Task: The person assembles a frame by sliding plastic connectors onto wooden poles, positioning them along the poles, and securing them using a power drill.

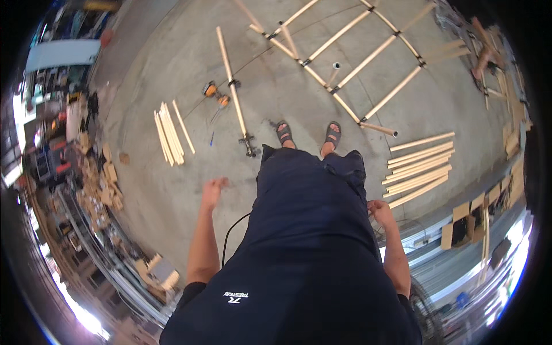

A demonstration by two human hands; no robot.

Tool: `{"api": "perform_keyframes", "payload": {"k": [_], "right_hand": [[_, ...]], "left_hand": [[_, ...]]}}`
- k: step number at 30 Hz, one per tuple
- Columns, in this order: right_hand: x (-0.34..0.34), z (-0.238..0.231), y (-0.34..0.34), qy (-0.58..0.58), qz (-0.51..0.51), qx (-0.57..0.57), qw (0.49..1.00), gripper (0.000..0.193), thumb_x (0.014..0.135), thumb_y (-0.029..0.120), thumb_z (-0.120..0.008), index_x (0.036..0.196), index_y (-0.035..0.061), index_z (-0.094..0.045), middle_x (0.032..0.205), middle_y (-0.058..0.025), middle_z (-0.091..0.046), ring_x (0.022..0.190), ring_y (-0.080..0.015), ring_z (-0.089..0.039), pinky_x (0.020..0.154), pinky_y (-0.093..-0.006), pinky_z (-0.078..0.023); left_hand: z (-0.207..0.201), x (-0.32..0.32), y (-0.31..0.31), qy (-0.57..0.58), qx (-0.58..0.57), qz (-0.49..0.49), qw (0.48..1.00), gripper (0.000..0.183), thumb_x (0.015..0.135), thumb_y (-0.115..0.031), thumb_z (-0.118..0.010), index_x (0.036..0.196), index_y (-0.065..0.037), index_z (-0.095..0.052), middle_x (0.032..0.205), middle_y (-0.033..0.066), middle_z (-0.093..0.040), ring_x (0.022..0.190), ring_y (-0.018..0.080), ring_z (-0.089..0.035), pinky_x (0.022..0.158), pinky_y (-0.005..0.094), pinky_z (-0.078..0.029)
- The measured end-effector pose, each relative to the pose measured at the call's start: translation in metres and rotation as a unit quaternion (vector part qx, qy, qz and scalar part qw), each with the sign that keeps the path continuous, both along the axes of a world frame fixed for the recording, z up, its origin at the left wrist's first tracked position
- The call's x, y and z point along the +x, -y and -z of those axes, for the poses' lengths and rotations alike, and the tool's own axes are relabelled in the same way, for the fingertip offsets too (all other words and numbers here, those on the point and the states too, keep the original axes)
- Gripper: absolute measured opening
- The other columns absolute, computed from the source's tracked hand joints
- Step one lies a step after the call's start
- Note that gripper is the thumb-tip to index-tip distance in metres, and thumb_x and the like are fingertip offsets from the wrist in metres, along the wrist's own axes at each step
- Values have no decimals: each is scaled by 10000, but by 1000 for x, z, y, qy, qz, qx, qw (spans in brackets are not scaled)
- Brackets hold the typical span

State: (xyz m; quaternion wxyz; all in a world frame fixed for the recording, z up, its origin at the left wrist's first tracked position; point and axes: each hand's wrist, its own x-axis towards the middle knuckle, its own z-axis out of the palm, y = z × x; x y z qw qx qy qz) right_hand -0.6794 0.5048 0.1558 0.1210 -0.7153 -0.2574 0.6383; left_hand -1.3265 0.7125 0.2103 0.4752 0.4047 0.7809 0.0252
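My left hand (214,192) hangs out to the left of my body over the concrete floor, blurred by motion, with its fingers loosely apart and nothing seen in them. Close against my right hip is my right hand (379,211), fingers bent but loose, with no held thing showing. Ahead of the left hand lie several cream tubes (168,135). More cream tubes (422,153) are spread on the floor beyond the right hand. One long tube (239,109) with black joints lies left of my feet.
A large tube frame (366,62) with black joints lies ahead, some tubes sticking up. Orange-and-black power tools (211,91) and a blue pen (211,138) rest on the floor. Cardboard boxes (460,224) stand at right. A person's bare limbs (486,54) show at far right.
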Motion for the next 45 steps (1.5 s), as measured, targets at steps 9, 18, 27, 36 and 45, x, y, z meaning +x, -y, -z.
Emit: {"api": "perform_keyframes", "payload": {"k": [9,18,27,36,45], "right_hand": [[11,8,-45,-20,18,-54,998,224,1001,47,-534,1139,-19,-697,954,-66,-720,812,-148,-673,707,-296,-550],[2,7,-96,41,129,-29,990,235,1015,111,-555,1201,25,-670,1010,-73,-737,876,-167,-711,727,-292,-551],[-64,17,-137,42,122,-7,992,286,981,76,-569,1239,-9,-655,1002,-117,-736,785,-147,-675,663,-289,-530],[-151,11,-220,121,-4,101,987,311,979,254,-657,1155,1,-703,978,-121,-751,855,-185,-699,743,-343,-544],[-202,-10,-331,46,-241,70,967,264,913,258,-745,962,7,-678,838,-147,-701,792,-248,-669,757,-370,-528]], "left_hand": [[18,62,30,97,34,-43,994,337,983,-277,-656,1195,-19,-704,1053,76,-732,999,166,-652,922,312,-492],[134,-26,132,170,-73,-106,977,333,938,-236,-676,1160,11,-699,1059,88,-747,1002,173,-663,904,331,-510],[134,-39,24,135,21,-101,985,353,943,-262,-675,1169,8,-698,995,86,-744,910,165,-670,833,324,-517],[139,-61,-51,118,29,-29,992,339,932,-291,-681,1109,-5,-722,892,125,-729,842,214,-674,777,369,-528],[116,-66,-134,-11,4,67,998,376,937,-342,-667,1147,-35,-723,1093,170,-744,1055,316,-701,926,397,-534]]}}
